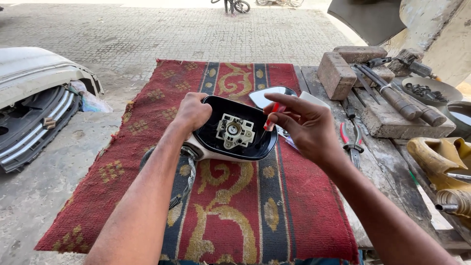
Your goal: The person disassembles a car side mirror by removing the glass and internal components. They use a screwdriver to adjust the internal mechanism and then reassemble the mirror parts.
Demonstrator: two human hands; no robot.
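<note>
one car side mirror housing (235, 131), black inside, white shell, held up over the red patterned rug (274, 196). left hand (192, 113) is clamped on the housing's left edge. one white motor block (235, 131) sits in the middle of the cavity. one cable (184, 189) hangs from the housing base down onto the rug.

right hand (301, 125) pinches one small red-handled tool (271, 117) between thumb and fingers, tip at the housing's right rim; remaining fingers loosely curled.

one mirror glass (270, 94) lies on the rug just behind the housing, partly hidden by the right hand.

wooden counter (387, 162) to the right: two bricks (338, 73), one pair of red-handled pliers (352, 142), two long dark-handled tools (407, 105) on a wood block, one metal bowl (431, 91) of small dark parts, count unreadable. one yellowish can (441, 162) at the far right edge.

one white car bumper (34, 98) with grille on the paved ground at left.
</note>
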